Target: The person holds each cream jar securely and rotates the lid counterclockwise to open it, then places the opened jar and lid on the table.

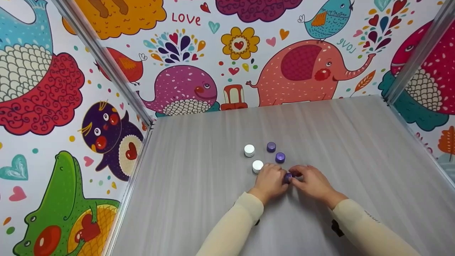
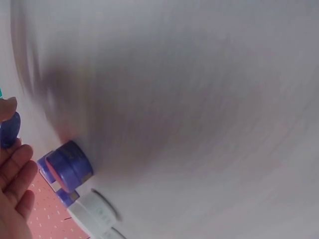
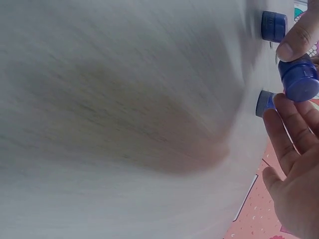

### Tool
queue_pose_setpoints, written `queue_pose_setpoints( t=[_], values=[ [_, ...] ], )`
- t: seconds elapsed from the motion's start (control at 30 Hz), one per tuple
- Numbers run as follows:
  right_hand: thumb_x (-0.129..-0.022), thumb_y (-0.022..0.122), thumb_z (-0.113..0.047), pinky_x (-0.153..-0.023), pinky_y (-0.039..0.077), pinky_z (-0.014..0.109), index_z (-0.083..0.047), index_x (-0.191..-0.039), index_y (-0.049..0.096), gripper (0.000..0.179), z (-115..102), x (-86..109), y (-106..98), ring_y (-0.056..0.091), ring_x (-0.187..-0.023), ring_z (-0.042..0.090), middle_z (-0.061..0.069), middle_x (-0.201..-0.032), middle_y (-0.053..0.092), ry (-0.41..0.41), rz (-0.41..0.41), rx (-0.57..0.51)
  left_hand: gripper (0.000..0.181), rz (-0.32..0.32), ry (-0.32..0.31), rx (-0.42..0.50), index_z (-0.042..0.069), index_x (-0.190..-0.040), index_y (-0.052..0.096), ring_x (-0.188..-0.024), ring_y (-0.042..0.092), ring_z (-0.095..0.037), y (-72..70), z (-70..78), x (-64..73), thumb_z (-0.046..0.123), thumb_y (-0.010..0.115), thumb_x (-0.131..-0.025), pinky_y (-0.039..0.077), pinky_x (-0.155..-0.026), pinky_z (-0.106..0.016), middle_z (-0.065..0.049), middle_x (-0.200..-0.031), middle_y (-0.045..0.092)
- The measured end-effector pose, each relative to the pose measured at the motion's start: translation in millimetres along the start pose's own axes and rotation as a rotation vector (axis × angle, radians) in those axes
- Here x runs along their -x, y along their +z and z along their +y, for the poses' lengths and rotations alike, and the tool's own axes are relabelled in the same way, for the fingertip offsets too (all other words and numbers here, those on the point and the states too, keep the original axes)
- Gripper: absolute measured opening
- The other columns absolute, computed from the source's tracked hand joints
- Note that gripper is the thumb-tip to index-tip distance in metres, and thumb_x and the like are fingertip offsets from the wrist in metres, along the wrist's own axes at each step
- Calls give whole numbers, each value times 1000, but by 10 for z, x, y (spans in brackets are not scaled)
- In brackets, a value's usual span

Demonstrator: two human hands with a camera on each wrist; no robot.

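Note:
In the head view my left hand (image 1: 272,181) and right hand (image 1: 312,183) meet over a small purple jar (image 1: 288,177). Fingertips of both pinch it from opposite sides, thumbs toward me. The right wrist view shows the jar (image 3: 300,82) tilted, end toward the camera, with a thumb against its upper side and fingers below. Only part of it appears at the left edge of the left wrist view. Two more purple jars (image 1: 271,147) (image 1: 280,157) stand just beyond my hands. Near my left knuckles is a white jar (image 1: 257,166).
Another white jar (image 1: 249,150) stands farther back, left of the purple ones. The grey wood-grain table (image 1: 192,177) ends at a back wall (image 1: 241,71) with cartoon animals. Metal posts (image 1: 106,60) mark the corners, and a patterned panel (image 1: 64,142) borders the left side.

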State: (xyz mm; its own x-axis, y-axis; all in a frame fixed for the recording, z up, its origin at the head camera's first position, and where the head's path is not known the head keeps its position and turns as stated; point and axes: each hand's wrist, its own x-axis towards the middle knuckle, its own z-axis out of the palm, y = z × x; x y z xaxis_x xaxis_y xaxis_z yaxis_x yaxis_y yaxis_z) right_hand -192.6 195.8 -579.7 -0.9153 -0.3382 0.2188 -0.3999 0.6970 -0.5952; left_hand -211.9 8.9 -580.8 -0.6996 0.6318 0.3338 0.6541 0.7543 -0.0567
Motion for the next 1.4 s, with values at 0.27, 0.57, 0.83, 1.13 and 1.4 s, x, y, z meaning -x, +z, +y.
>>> queue_pose_setpoints(
  t=[0.27, 0.57, 0.83, 1.13, 1.4],
  values=[
    [-82, 76, -10, -97, 40, 57, -6, -106, 71, 25, 20, -10, -1, 69, -89, 23, 2, -100, 72, -21, 4, -22, 29, 0, -2, 13, 17, -89, 76, -80, 62, -17, 0, -7, 0, 44, 75, -80, 45, -79, -32, 5, -82, 64],
    [-86, 73, -14, -98, 38, 61, -6, -107, 72, 22, 5, -7, 7, 69, -90, 22, 2, -99, 72, -5, -4, -9, 29, -11, -2, -9, 17, -88, 75, -81, 62, -17, -15, -16, -7, 44, 74, -80, 45, -81, -31, 5, -83, 65],
    [-82, 76, -12, -97, 39, 58, -6, -108, 70, 28, 13, -5, 0, 69, -90, 22, 1, -100, 71, -25, -3, -9, 30, -27, -12, 3, 16, -90, 76, -81, 62, -18, -9, -9, -8, 44, 75, -79, 45, -79, -32, 4, -84, 65],
    [-83, 76, -10, -97, 39, 57, -6, -107, 71, 25, 29, -11, -5, 69, -90, 24, 2, -101, 72, -28, -4, -31, 30, -17, -9, 10, 16, -91, 76, -83, 63, -18, -14, -16, -3, 44, 74, -81, 45, -82, -32, 4, -85, 66],
    [-81, 76, -9, -83, 50, 48, -6, -109, 70, 29, 80, 23, -28, 67, -89, 22, 1, -100, 70, -13, 49, -33, 31, -17, -22, 24, 16, -90, 75, -80, 62, -19, 6, -33, 1, 45, 75, -80, 44, -78, -32, 5, -83, 65]
  ],
)
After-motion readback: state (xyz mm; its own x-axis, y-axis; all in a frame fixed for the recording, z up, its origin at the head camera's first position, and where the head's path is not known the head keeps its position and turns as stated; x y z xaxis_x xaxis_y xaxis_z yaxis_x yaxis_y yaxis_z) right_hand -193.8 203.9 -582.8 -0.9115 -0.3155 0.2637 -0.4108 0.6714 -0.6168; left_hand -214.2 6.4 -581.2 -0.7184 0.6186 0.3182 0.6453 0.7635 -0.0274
